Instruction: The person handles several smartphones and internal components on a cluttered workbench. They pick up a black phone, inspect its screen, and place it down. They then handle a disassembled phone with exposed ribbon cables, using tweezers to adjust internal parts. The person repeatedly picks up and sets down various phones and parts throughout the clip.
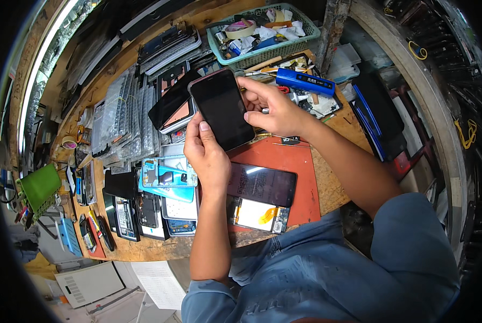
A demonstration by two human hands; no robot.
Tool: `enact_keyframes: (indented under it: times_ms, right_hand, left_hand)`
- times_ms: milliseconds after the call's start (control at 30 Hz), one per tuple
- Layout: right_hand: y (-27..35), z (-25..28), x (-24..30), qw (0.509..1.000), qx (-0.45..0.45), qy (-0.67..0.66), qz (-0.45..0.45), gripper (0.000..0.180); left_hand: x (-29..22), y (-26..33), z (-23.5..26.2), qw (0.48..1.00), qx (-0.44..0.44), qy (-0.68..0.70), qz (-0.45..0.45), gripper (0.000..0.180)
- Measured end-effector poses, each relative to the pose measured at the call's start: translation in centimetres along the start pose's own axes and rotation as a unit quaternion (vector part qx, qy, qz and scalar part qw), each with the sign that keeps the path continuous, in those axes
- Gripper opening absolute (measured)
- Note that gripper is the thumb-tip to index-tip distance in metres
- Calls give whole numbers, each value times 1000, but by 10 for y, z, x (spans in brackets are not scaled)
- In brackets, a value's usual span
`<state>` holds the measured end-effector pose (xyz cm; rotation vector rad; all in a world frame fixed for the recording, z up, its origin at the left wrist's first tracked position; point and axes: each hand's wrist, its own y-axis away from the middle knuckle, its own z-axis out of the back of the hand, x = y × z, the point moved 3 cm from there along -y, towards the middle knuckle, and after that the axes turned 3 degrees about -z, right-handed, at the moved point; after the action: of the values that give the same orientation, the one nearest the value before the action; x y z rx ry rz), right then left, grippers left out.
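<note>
Both hands grip a black smartphone [222, 109] above the workbench.
Left hand [207, 153] clamps its lower edge; right hand [273, 110] pinches its right side, over an orange mat [295, 167].

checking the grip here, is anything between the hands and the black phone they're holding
Nothing visible: the left hand grips the black glossy smartphone at its lower edge, and the right hand touches its right side directly.

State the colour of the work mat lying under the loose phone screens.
Orange-red: the flat rubber work mat, clearest in the head view, right of the left hand.
</note>
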<state>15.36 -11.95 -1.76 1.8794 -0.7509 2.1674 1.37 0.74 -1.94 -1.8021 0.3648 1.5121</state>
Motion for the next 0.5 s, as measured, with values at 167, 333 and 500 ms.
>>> enact_keyframes:
  times_ms: [167, 333, 500]
  right_hand:
    - [-1, 1, -8, 1000, -5, -17, 9, 75]
    - [-2, 1, -6, 999, -34, -3, 15, 69]
    - [-2, 2, -6, 999, -21, -25, 28, 69]
  left_hand:
    - [0, -1, -2, 1000, -1, 10, -1, 33]
    - [-2, -1, -4, 1000, 0, 10, 3, 33]
    - [3, -2, 0, 1000, -4, -2, -1, 34]
